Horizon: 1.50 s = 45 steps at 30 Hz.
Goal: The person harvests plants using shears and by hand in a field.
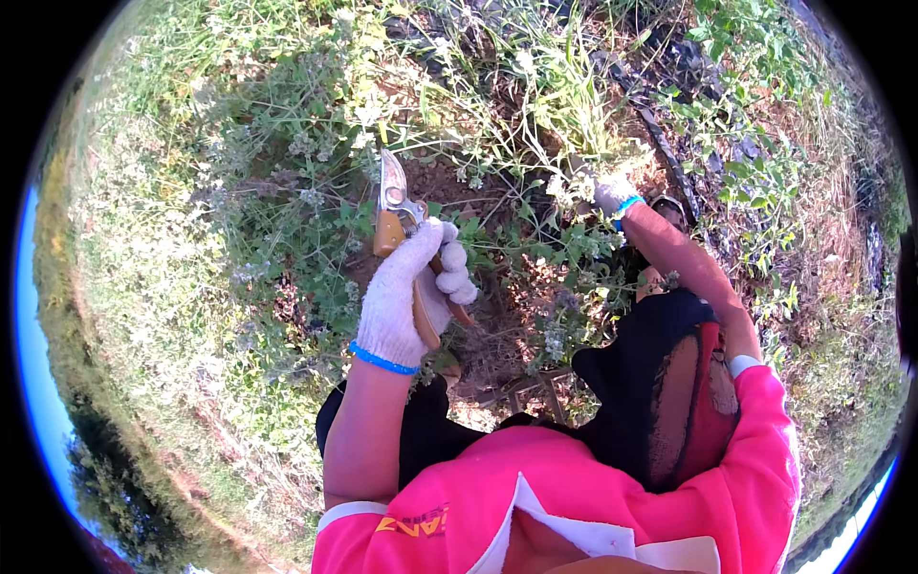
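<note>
My left hand [416, 287], in a white knitted glove with a blue cuff edge, holds pruning shears [391, 222] with orange-brown handles. Their metal blades point away from me, over the weeds. My right hand [609, 192], gloved alike, reaches down at the right among grassy stems and pale flower heads [570, 188]. Leaves and flowers partly hide its fingers, so whether it grips a stem is unclear. Between the hands are leafy green stems [527, 215] over reddish-brown soil [445, 183].
Dark ground sheeting [667, 154] runs along the right, with leafy plants [746, 179] beside it. Dense flowering weeds [287, 186] spread at the left. My bent knees [638, 359] are close below the hands, with a metal frame [538, 391] between my legs.
</note>
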Each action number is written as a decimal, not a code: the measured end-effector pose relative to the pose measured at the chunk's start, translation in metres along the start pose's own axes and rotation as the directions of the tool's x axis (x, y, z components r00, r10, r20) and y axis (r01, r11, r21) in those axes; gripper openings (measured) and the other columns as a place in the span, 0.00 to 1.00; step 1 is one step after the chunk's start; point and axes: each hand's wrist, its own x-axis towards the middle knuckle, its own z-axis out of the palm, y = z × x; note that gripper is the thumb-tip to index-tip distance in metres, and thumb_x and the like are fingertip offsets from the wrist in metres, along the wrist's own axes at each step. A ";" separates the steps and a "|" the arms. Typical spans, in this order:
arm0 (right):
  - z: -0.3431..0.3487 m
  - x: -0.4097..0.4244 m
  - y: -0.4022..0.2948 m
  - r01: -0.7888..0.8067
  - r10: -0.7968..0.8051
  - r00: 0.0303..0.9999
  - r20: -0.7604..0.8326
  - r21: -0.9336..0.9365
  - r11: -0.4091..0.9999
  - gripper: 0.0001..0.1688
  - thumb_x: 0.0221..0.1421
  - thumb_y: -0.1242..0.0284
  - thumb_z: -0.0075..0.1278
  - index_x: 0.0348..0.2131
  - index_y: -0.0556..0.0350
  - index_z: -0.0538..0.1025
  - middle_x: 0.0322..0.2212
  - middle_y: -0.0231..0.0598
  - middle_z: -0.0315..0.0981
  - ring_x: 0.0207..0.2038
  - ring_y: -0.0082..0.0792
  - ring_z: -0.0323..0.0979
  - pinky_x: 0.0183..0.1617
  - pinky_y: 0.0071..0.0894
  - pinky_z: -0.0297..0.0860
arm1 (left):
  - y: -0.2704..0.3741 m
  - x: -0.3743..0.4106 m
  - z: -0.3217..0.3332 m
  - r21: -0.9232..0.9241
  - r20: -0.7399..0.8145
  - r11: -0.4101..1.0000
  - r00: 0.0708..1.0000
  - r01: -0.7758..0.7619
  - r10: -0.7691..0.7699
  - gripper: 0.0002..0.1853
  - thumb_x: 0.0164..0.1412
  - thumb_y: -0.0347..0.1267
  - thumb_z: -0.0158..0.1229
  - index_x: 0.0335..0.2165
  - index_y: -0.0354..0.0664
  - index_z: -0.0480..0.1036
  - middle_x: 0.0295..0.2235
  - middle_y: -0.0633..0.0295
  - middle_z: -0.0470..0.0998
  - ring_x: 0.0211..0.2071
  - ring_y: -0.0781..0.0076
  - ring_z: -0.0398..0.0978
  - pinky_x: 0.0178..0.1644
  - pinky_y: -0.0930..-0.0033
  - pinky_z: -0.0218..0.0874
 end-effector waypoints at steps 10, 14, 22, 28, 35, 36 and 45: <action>-0.075 -0.009 -0.115 0.457 -0.479 0.878 -0.020 -0.271 0.848 0.13 0.56 0.63 0.51 0.29 0.54 0.78 0.18 0.25 0.70 0.17 0.16 0.63 0.19 0.18 0.58 | 0.001 -0.010 0.001 -0.004 -0.023 0.999 0.998 -0.052 0.052 0.12 0.64 0.39 0.49 0.36 0.42 0.67 0.24 0.67 0.65 0.20 0.80 0.58 0.26 0.75 0.50; -0.053 0.013 -0.124 0.268 -0.231 0.951 0.206 -0.176 0.947 0.14 0.56 0.64 0.49 0.27 0.55 0.78 0.19 0.27 0.73 0.19 0.15 0.66 0.18 0.17 0.59 | 0.006 -0.006 -0.001 -0.014 -0.039 0.998 0.997 -0.060 0.060 0.11 0.63 0.38 0.50 0.35 0.42 0.67 0.24 0.67 0.65 0.20 0.80 0.58 0.26 0.75 0.50; -0.007 0.065 -0.094 0.507 0.116 0.801 0.588 -0.768 0.391 0.19 0.54 0.61 0.51 0.39 0.56 0.77 0.22 0.38 0.76 0.20 0.25 0.72 0.25 0.25 0.70 | 0.012 0.004 0.003 -0.006 -0.070 0.993 0.991 -0.115 0.114 0.09 0.61 0.36 0.53 0.32 0.44 0.66 0.22 0.68 0.64 0.20 0.79 0.59 0.26 0.71 0.51; 0.041 0.061 -0.055 0.335 -0.041 0.930 0.366 -0.795 0.506 0.21 0.51 0.59 0.51 0.40 0.54 0.76 0.21 0.45 0.74 0.23 0.35 0.72 0.26 0.34 0.69 | 0.015 0.010 0.003 -0.070 -0.101 0.991 0.989 -0.116 0.109 0.08 0.61 0.35 0.53 0.32 0.44 0.66 0.22 0.69 0.64 0.19 0.79 0.58 0.26 0.71 0.51; 0.091 0.074 -0.044 0.479 -0.257 0.866 0.430 -0.859 0.179 0.12 0.46 0.69 0.48 0.30 0.58 0.77 0.28 0.50 0.76 0.32 0.47 0.75 0.35 0.41 0.72 | 0.011 0.010 0.004 -0.102 -0.087 0.991 0.993 -0.084 0.075 0.08 0.62 0.35 0.52 0.33 0.43 0.66 0.22 0.68 0.64 0.19 0.79 0.58 0.27 0.71 0.51; 0.096 0.071 -0.043 0.395 -0.202 0.914 0.352 -0.886 0.243 0.12 0.45 0.69 0.48 0.29 0.57 0.77 0.28 0.50 0.76 0.32 0.48 0.76 0.35 0.42 0.72 | 0.013 0.010 0.004 -0.113 -0.110 0.989 0.991 -0.091 0.079 0.07 0.61 0.35 0.53 0.31 0.44 0.66 0.22 0.68 0.65 0.19 0.78 0.59 0.27 0.70 0.51; 0.127 0.061 -0.043 0.417 -0.168 0.908 0.383 -0.857 0.302 0.18 0.46 0.71 0.48 0.40 0.51 0.74 0.32 0.50 0.76 0.36 0.50 0.75 0.37 0.47 0.71 | 0.019 0.010 0.002 -0.117 -0.086 0.992 0.996 -0.046 0.036 0.07 0.61 0.34 0.54 0.33 0.43 0.67 0.21 0.68 0.66 0.19 0.77 0.60 0.27 0.69 0.52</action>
